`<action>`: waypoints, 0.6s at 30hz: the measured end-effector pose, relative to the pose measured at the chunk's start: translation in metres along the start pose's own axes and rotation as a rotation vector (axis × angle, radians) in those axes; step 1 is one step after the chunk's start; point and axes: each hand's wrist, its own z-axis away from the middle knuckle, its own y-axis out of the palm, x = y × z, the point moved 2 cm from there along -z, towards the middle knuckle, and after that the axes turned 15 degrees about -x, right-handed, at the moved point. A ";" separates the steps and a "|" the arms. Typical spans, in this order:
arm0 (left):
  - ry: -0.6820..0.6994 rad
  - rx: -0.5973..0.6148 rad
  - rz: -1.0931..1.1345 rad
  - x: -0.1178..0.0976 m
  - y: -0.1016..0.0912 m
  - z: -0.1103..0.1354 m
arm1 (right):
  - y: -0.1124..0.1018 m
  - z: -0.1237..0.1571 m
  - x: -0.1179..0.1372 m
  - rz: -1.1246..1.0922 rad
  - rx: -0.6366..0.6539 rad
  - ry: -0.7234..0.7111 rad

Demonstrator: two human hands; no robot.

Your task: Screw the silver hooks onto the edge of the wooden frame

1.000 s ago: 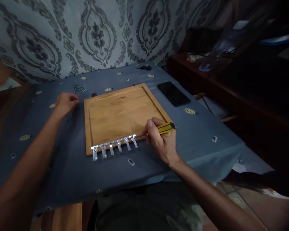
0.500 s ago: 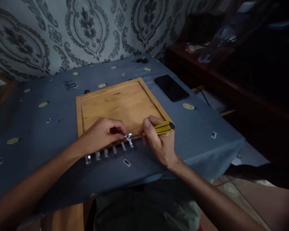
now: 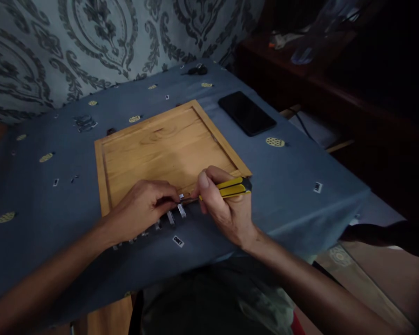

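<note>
A wooden board point(image 3: 160, 149) with a raised rim lies on the blue tablecloth. Shiny metal brackets point(image 3: 171, 218) line its near edge, several of them partly covered by my left hand. My left hand point(image 3: 143, 204) is closed, thumb and forefinger pinching at the rightmost metal bracket point(image 3: 182, 210); whether a screw is between the fingertips is too small to tell. Wrapped round the yellow-and-black handle of a screwdriver point(image 3: 232, 187) is my right hand point(image 3: 223, 209). Its thin shaft points left, with the tip at that bracket, close to my left fingertips.
Right of the board lies a black phone point(image 3: 246, 113). Keys point(image 3: 197, 70) rest near the back of the table. More metal pieces point(image 3: 84, 123) are heaped at the back left, and tiny dark bits point(image 3: 74, 178) lie on the left. A dark red cabinet point(image 3: 300, 79) stands beyond the table's right side.
The view has shifted, so the board appears a little further left and higher. My left hand now covers more of the brackets. Both hands keep their grips at the same bracket.
</note>
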 end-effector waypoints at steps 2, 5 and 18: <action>0.013 0.002 -0.005 -0.002 0.000 0.000 | -0.001 0.000 0.000 -0.003 -0.004 -0.002; 0.039 0.026 -0.023 -0.004 0.001 -0.001 | -0.001 0.000 -0.001 -0.013 0.000 -0.005; 0.051 0.042 -0.044 -0.002 -0.001 -0.003 | -0.002 0.001 -0.002 -0.022 -0.011 -0.046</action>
